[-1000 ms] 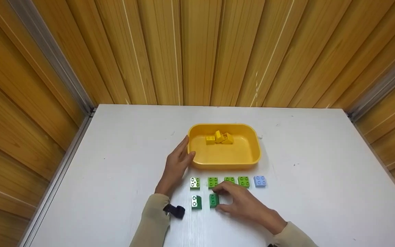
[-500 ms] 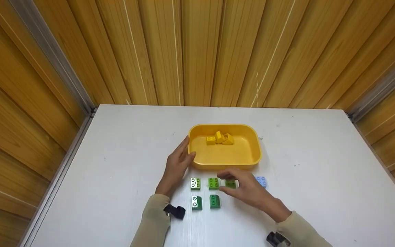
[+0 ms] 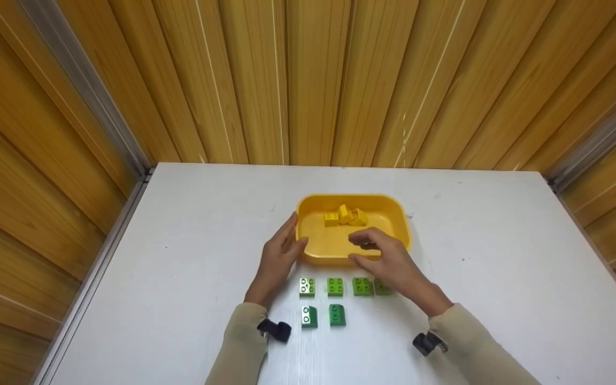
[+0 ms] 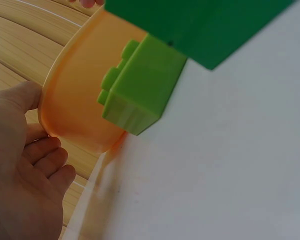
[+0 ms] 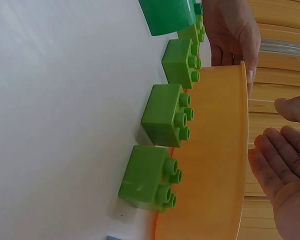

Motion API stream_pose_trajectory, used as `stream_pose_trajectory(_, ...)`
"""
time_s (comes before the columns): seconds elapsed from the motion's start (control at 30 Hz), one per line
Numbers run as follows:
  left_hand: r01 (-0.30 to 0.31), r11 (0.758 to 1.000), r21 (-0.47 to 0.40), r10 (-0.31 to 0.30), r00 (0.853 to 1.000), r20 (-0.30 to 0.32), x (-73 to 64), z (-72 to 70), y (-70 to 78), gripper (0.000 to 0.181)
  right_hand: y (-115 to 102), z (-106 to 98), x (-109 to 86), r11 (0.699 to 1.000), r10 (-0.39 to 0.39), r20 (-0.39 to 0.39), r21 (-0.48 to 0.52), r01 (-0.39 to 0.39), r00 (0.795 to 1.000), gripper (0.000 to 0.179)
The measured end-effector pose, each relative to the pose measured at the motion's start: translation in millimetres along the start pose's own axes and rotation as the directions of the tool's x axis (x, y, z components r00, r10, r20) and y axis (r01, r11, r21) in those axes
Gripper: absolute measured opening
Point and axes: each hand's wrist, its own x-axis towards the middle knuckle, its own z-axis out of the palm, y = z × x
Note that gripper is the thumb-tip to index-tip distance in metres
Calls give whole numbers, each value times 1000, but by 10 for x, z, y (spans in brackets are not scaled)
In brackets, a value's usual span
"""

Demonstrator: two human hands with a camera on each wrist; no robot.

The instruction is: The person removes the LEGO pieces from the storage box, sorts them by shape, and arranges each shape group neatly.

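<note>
A yellow tub (image 3: 316,253) stands on the white table with several yellow bricks (image 3: 344,214) inside. My left hand (image 3: 277,260) holds it at its near left corner, thumb at the rim and fingers along the outside. Above the tub's near right part hovers my right hand (image 3: 391,262), thumb and fingers apart, with nothing between them. Light green bricks (image 3: 335,286) form a row in front of the tub; the right hand partly covers the rightmost. Two dark green sloped bricks (image 3: 337,315) lie nearer. Only a corner of a blue brick (image 5: 114,238) shows in the right wrist view.
Wood-patterned panels (image 3: 313,80) rise behind the white table (image 3: 222,214) and at both sides. Metal rails (image 3: 97,91) run along the corners. Black wrist straps (image 3: 276,330) sit over the sleeves.
My right hand has left the right-hand dark green brick and moved away from me, up over the tub. It now hides the blue brick in the head view. My left hand stays put.
</note>
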Motion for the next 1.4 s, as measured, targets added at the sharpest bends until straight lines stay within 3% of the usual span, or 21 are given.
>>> stream_pose_trajectory(0.2, 3, 1000, 11, -3, 1000, -4, -10, 5, 6, 67, 84, -64, 172, 998, 25, -58, -63, -28, 998, 39)
stream_pose_trajectory(0.47, 2, 1000, -16, -2, 1000, -4, -16, 24, 11, 66, 253, -106, 352, 996, 55, -114, -60, -62, 992, 38)
stream_pose_trajectory(0.67, 1, 1000, -28, -1, 1000, -9, -4, 43, 9, 65, 346, -134, 437, 990, 109, -108, -78, -117, 988, 39)
stream_pose_trajectory(1.13, -3, 1000, -9, 3, 1000, 13, -6, 62, 8, 66, 552, -171, 545, 976, 154, -81, -143, -164, 985, 40)
stream_pose_trajectory(1.4, -22, 1000, -6, 22, 999, 25, 11, 33, 6, 66, 580, -176, 560, 959, 216, -21, -181, -216, 976, 49)
